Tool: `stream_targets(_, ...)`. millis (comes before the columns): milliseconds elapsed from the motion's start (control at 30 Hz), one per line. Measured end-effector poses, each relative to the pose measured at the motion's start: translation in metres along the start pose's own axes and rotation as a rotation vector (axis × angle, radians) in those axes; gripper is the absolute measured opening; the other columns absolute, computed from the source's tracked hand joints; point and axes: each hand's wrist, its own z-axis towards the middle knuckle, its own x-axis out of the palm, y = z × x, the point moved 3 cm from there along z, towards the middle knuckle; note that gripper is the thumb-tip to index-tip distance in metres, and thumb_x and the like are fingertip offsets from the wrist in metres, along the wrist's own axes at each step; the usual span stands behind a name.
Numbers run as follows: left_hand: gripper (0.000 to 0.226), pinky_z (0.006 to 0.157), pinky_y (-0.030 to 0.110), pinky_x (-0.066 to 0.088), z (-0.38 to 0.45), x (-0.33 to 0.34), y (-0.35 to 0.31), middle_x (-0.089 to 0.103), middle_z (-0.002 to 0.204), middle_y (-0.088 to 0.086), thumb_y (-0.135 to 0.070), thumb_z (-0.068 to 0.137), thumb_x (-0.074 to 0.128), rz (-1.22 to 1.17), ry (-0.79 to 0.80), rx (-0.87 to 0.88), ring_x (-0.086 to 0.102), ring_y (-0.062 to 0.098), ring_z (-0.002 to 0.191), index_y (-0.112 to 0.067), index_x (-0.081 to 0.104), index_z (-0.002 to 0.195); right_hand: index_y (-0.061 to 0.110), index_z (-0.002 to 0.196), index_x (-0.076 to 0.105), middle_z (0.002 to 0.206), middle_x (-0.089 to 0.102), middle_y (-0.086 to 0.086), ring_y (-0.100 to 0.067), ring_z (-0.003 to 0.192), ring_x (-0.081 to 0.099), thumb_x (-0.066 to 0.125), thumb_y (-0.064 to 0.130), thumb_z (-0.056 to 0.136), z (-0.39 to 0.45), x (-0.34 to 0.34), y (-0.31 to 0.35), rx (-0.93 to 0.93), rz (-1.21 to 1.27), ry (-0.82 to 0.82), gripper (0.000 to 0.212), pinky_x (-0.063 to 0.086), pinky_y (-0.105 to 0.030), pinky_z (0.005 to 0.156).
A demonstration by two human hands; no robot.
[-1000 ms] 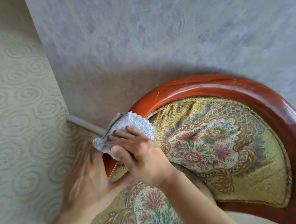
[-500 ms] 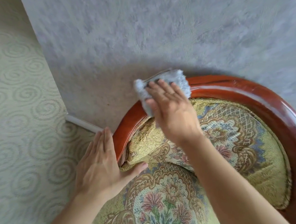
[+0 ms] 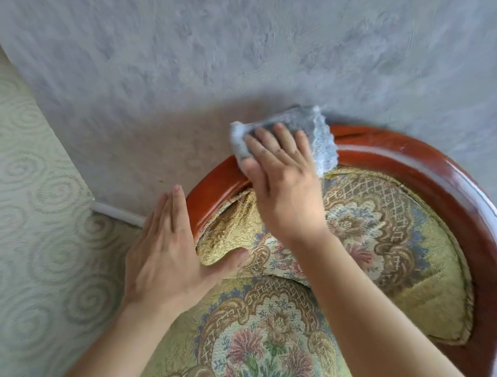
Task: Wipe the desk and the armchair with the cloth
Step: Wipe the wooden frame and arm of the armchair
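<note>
The armchair has a curved, glossy red wooden back rail (image 3: 401,155) and gold floral cushions (image 3: 382,234). A grey-blue cloth (image 3: 319,134) lies over the top of the rail near its middle. My right hand (image 3: 284,183) presses flat on the cloth, fingers spread over it. My left hand (image 3: 167,256) rests open against the left end of the rail, with the thumb lying on the back cushion. No desk is in view.
A grey textured wall (image 3: 253,45) stands right behind the chair back. A wall with pale green swirl wallpaper (image 3: 12,203) meets it at the left, with a white pipe or trim (image 3: 117,213) at the corner.
My right hand has slid the cloth along the rail from its left end up to the top middle. My left hand has stayed at the left end of the rail.
</note>
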Motion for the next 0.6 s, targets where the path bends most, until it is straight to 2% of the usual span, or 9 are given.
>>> stream_targets(100, 0.138, 0.116, 0.036, 0.018, 0.015, -0.006, -0.013, 0.026, 0.164, 0.018, -0.104, 0.067, 0.025, 0.078, -0.063, 0.051, 0.026, 0.026, 0.151, -0.003, 0.012, 0.159, 0.01, 0.133, 0.063, 0.14, 0.06, -0.005, -0.027, 0.14, 0.044, 0.052, 0.025, 0.104, -0.003, 0.004, 0.006, -0.13, -0.03, 0.066, 0.035, 0.024, -0.045, 0.12)
stream_targets(200, 0.137, 0.12, 0.037, 0.021, 0.029, -0.011, -0.029, 0.028, 0.164, 0.018, -0.105, 0.066, 0.023, 0.055, -0.055, 0.09, 0.027, 0.028, 0.152, -0.005, 0.014, 0.159, 0.013, 0.135, 0.061, 0.142, 0.058, -0.003, -0.023, 0.141, 0.044, 0.05, 0.031, 0.104, 0.0, -0.008, -0.008, -0.137, -0.079, 0.057, 0.038, 0.027, -0.042, 0.12)
stream_targets(267, 0.137, 0.123, 0.036, 0.017, 0.038, -0.013, -0.04, 0.02, 0.167, 0.013, -0.105, 0.065, 0.023, 0.026, -0.041, 0.134, 0.016, 0.022, 0.155, -0.008, 0.008, 0.16, 0.013, 0.136, 0.061, 0.144, 0.056, -0.004, -0.023, 0.142, 0.043, 0.052, 0.031, 0.103, -0.002, -0.018, -0.02, -0.08, -0.086, 0.014, 0.038, 0.028, -0.042, 0.12)
stream_targets(333, 0.135, 0.124, 0.034, 0.008, 0.048, -0.013, -0.052, -0.001, 0.17, 0.002, -0.106, 0.064, 0.023, -0.013, -0.004, 0.183, -0.008, 0.012, 0.156, -0.016, -0.005, 0.162, 0.013, 0.137, 0.06, 0.145, 0.054, -0.004, -0.023, 0.143, 0.041, 0.052, 0.03, 0.103, -0.006, -0.029, -0.033, 0.008, -0.088, -0.034, 0.039, 0.028, -0.043, 0.12)
stream_targets(400, 0.133, 0.125, 0.035, 0.002, 0.057, -0.012, -0.067, -0.017, 0.168, -0.004, -0.105, 0.065, 0.022, -0.037, 0.027, 0.242, -0.022, 0.008, 0.152, -0.02, -0.016, 0.16, 0.013, 0.137, 0.059, 0.146, 0.053, -0.004, -0.023, 0.143, 0.04, 0.049, 0.031, 0.104, -0.011, -0.041, -0.05, 0.086, -0.095, -0.069, 0.04, 0.029, -0.043, 0.12)
stream_targets(500, 0.13, 0.127, 0.037, 0.0, 0.07, -0.011, -0.094, -0.02, 0.167, 0.0, -0.104, 0.069, 0.018, 0.037, 0.033, 0.327, -0.021, 0.014, 0.154, -0.017, -0.019, 0.158, 0.012, 0.138, 0.058, 0.147, 0.052, -0.005, -0.024, 0.144, 0.039, 0.042, 0.033, 0.104, -0.021, -0.064, -0.077, 0.176, -0.105, -0.096, 0.043, 0.031, -0.046, 0.118)
stream_targets(600, 0.128, 0.128, 0.042, 0.004, 0.079, -0.013, -0.121, -0.017, 0.167, 0.004, -0.102, 0.071, 0.013, 0.102, 0.037, 0.391, -0.016, 0.021, 0.155, -0.014, -0.015, 0.159, 0.01, 0.138, 0.058, 0.146, 0.052, -0.007, -0.026, 0.143, 0.038, 0.042, 0.03, 0.104, -0.031, -0.086, -0.103, 0.281, -0.103, -0.134, 0.043, 0.031, -0.049, 0.118)
